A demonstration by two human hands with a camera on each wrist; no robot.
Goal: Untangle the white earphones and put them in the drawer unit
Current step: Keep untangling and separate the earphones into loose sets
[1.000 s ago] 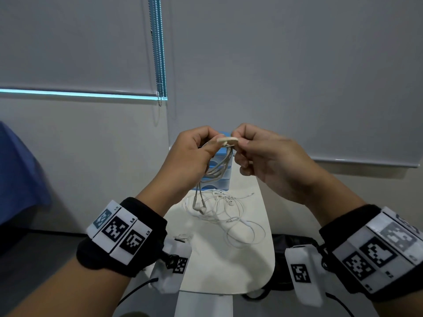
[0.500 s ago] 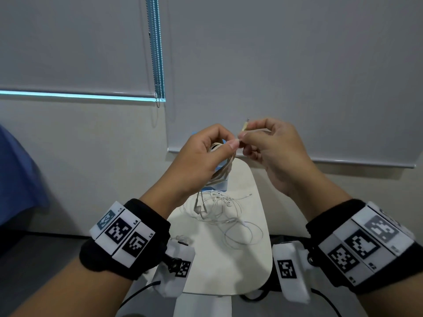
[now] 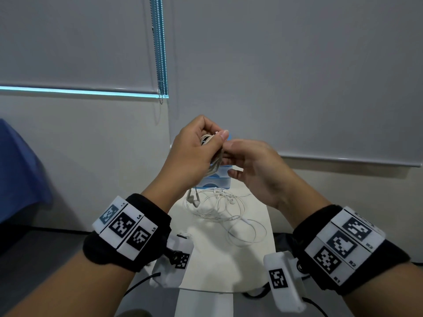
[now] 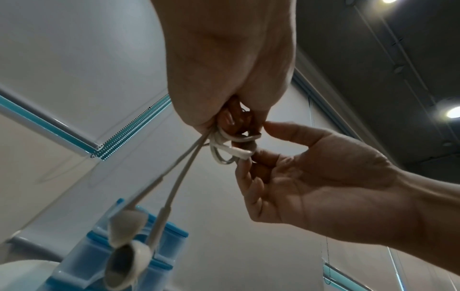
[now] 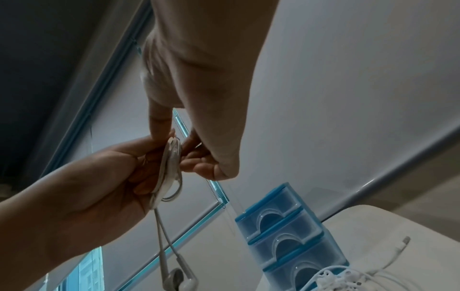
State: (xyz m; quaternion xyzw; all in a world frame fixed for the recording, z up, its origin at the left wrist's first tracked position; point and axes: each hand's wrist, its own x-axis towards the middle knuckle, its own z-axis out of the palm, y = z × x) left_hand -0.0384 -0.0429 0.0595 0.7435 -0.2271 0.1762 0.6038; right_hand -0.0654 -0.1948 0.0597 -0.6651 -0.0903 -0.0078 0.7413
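My left hand (image 3: pixel 194 152) grips a coiled off-white earphone cable (image 3: pixel 214 156) above the table, thumb across the top of the coil. Two earbuds (image 3: pixel 193 200) dangle from it on short leads. My right hand (image 3: pixel 251 165) meets the coil from the right. In the left wrist view its thumb and forefinger pinch a loop of the coil (image 4: pixel 231 145). The right wrist view shows the coil (image 5: pixel 169 167) edge-on between both hands. A tangle of thin white earphones (image 3: pixel 219 204) lies on the white table (image 3: pixel 217 271). The blue drawer unit (image 3: pixel 217 179) stands behind my hands, drawers closed.
The narrow table has a rounded far end by the wall, and a white plug (image 5: pixel 405 240) lies near its edge. Grey roller blinds with a bead chain (image 3: pixel 160 53) hang behind. Blue fabric (image 3: pixel 18 168) is at the far left. Dark floor flanks the table.
My right hand, which held the plug end up beside the left thumb, has dropped to the coil's right side. Both hands sit slightly lower, and the left keeps its grip.
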